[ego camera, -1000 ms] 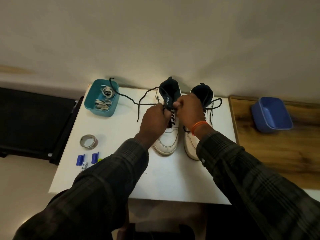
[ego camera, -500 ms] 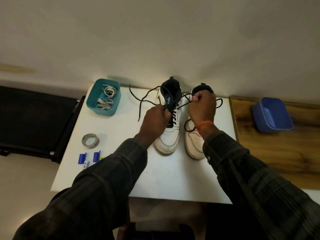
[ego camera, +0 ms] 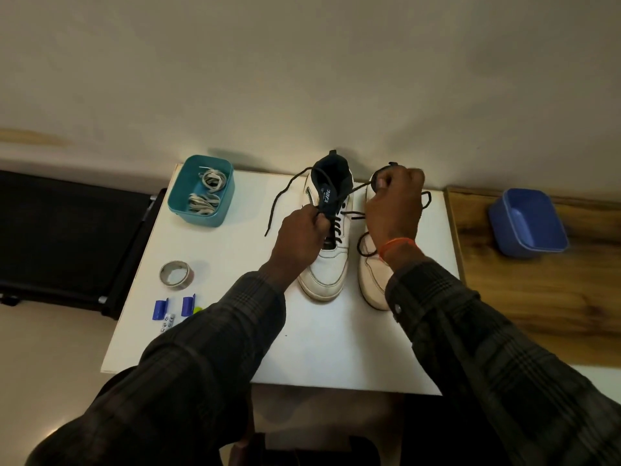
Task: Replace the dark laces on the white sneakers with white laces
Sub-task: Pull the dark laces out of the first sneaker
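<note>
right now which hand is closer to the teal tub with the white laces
Left. The left hand is at the left sneaker, just right of the teal tub. The right hand is farther right, over the right sneaker.

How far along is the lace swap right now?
Early. Done: the left sneaker's dark lace is untied, ends loose. In hand: left hand pinches one end, right hand pulls the other out. Left: the lower rows remain threaded, the right sneaker keeps its lace, and the white laces lie in the teal bin.
</note>
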